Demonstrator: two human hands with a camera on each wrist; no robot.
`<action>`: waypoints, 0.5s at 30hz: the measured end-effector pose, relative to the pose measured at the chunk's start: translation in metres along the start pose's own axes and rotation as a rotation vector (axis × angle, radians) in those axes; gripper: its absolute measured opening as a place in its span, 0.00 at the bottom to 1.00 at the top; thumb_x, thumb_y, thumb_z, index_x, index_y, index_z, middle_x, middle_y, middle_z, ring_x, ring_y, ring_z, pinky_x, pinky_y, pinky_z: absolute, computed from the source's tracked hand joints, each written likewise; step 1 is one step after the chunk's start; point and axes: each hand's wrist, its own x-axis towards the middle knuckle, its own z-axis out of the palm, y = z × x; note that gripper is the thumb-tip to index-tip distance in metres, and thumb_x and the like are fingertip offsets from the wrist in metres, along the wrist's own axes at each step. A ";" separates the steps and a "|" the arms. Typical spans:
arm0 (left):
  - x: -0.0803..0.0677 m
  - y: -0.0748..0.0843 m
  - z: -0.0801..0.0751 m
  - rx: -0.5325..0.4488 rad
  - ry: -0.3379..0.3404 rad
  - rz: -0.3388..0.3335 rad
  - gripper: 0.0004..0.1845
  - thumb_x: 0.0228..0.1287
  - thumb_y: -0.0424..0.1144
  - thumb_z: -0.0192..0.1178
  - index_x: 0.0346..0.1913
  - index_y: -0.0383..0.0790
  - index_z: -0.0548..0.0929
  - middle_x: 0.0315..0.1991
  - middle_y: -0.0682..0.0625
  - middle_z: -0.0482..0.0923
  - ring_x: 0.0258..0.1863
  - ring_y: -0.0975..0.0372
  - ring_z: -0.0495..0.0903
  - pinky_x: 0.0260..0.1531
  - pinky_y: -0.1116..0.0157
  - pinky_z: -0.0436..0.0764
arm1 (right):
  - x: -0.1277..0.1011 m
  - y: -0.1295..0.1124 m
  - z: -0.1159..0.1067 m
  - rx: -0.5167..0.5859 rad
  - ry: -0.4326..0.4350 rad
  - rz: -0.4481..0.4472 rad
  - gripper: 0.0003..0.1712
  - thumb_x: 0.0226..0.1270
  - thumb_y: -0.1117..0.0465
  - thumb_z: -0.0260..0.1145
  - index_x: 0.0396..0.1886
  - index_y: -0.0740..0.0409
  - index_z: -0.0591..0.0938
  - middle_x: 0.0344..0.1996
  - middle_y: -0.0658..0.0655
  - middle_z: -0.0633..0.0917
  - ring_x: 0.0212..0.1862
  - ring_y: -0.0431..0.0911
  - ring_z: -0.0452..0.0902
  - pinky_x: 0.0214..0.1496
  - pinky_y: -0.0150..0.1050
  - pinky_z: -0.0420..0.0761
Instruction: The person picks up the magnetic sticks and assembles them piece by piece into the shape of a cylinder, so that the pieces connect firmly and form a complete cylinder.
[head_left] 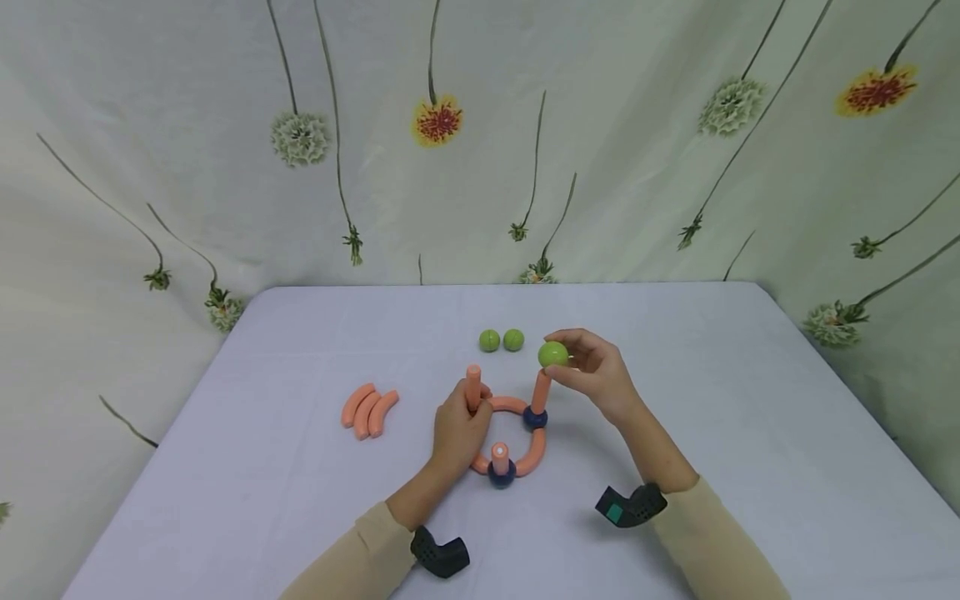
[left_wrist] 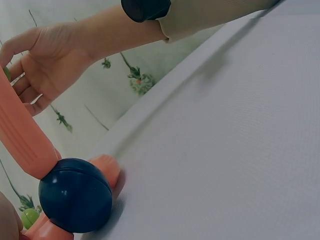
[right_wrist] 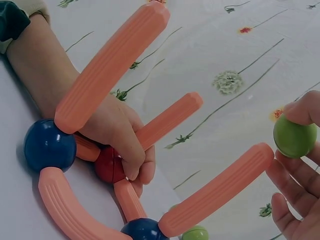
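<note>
Green ball in right hand

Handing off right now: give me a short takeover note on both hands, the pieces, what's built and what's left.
Left hand: grips an upright orange rod on the ring.
Right hand: pinches a green ball just above the tilted rod.
Built: a ring of curved orange pieces on ball joints, three rods standing.
Left: likely cap the rods; two green balls and three curved pieces lie loose on the table.
</note>
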 end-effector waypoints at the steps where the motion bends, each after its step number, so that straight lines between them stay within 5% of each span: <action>1: 0.000 0.000 0.000 0.001 -0.001 0.000 0.07 0.57 0.29 0.55 0.39 0.39 0.79 0.21 0.53 0.69 0.21 0.62 0.69 0.23 0.66 0.67 | 0.000 0.000 0.000 -0.008 -0.007 -0.009 0.23 0.58 0.75 0.66 0.52 0.80 0.73 0.39 0.48 0.83 0.41 0.41 0.78 0.42 0.33 0.77; 15: 0.000 0.001 0.000 -0.001 -0.005 -0.017 0.07 0.57 0.29 0.56 0.38 0.40 0.79 0.20 0.54 0.68 0.20 0.63 0.68 0.23 0.66 0.67 | 0.000 -0.002 -0.001 -0.065 -0.045 -0.037 0.21 0.57 0.76 0.67 0.51 0.77 0.76 0.40 0.49 0.83 0.42 0.41 0.77 0.44 0.34 0.77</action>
